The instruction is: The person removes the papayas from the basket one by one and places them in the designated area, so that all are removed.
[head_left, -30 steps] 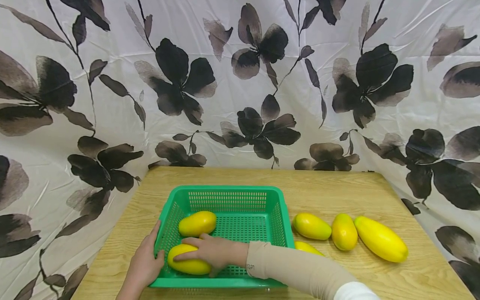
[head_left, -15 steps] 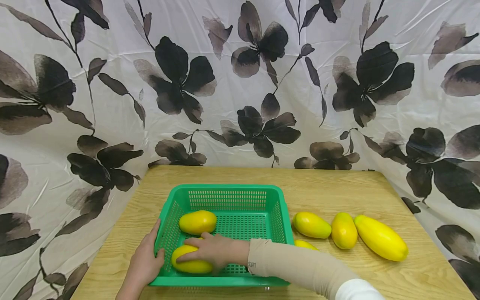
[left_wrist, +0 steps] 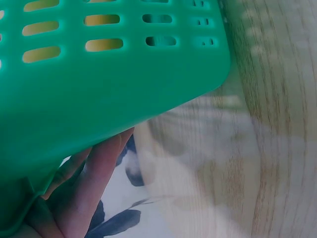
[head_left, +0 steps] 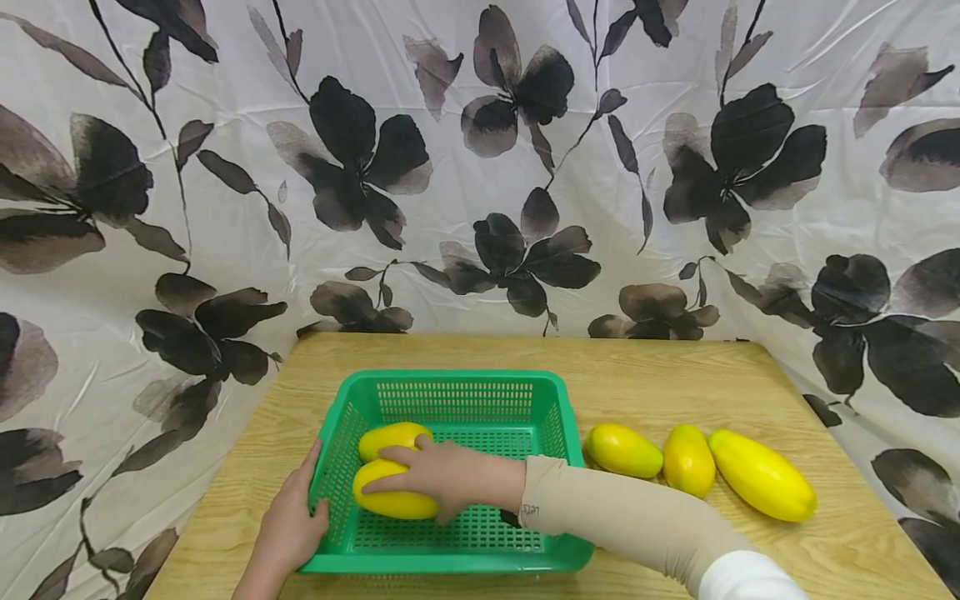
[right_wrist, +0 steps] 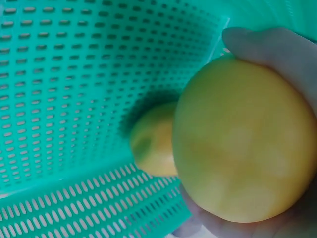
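A green plastic basket (head_left: pixel 450 564) with slotted walls stands on the table. My left hand (head_left: pixel 294 517) grips its left side, thumb at the rim and fingers along the outer wall; the left wrist view shows those fingers (left_wrist: pixel 101 171) against the outside. Over the basket's left half my right hand (head_left: pixel 442 475) holds a yellow papaya (head_left: pixel 393 492) from above, fingers spread across it. In the right wrist view that papaya (right_wrist: pixel 242 144) fills the grasp, green-tinged at one side. Just behind it lies a second papaya (head_left: pixel 390 437), partly covered by the right hand.
Right of the basket lie a papaya with a greenish end (head_left: pixel 624 451), a rounder papaya (head_left: pixel 688 462) and a longer papaya (head_left: pixel 761 477). The right sleeve (head_left: pixel 615 504) crosses the basket's right wall. A floral cloth (head_left: pixel 525 275) hangs behind the wooden table (head_left: pixel 660 367).
My right hand has moved the held papaya back and slightly right, beside the other one. Another papaya right of the basket is now hidden behind the sleeve. My left hand has stayed put.
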{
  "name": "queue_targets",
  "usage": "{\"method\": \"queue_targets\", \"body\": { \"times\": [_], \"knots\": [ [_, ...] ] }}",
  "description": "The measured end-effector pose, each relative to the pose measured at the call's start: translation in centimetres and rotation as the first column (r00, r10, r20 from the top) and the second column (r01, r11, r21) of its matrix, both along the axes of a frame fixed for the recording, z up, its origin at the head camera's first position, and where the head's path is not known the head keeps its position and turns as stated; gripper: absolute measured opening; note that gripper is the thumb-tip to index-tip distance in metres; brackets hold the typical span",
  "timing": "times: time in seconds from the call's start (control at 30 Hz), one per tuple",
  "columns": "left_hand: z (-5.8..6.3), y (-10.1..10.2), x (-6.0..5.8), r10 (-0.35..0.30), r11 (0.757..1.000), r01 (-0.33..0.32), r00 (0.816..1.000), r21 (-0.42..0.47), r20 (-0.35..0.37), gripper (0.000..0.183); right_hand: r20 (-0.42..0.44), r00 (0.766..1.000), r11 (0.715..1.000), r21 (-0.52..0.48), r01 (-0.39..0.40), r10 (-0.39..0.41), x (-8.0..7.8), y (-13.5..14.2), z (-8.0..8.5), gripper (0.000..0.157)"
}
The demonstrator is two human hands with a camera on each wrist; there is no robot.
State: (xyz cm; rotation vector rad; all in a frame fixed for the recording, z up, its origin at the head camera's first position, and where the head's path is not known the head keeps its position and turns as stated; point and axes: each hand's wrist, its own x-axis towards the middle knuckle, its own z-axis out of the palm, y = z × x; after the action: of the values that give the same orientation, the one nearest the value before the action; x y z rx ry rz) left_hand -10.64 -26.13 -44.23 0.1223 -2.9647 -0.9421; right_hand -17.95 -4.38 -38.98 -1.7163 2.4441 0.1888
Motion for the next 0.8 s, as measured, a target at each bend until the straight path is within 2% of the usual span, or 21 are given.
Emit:
{"method": "queue_targets", "body": {
  "times": [0.27, 0.67, 0.8],
  "knots": [
    [-0.2, 0.0, 0.1, 0.001, 1.000, -0.002, 1.000, -0.006, -0.031, 0.077, 0.040, 0.998, 0.996, -0.069, 0.051, -0.049, 0.0, 2.4, 1.5, 0.098],
    [-0.1, 0.0, 0.2, 0.008, 1.000, -0.008, 0.999, -0.003, -0.042, 0.077, 0.023, 0.997, 0.985, -0.154, 0.078, -0.075, -0.2, 6.3, 2.5, 0.100],
    [-0.2, -0.1, 0.3, 0.008, 1.000, -0.008, 0.998, -0.008, -0.055, 0.077, 0.017, 0.994, 0.980, -0.167, 0.112, -0.111, -0.4, 7.7, 3.0, 0.100]
  ]
}}
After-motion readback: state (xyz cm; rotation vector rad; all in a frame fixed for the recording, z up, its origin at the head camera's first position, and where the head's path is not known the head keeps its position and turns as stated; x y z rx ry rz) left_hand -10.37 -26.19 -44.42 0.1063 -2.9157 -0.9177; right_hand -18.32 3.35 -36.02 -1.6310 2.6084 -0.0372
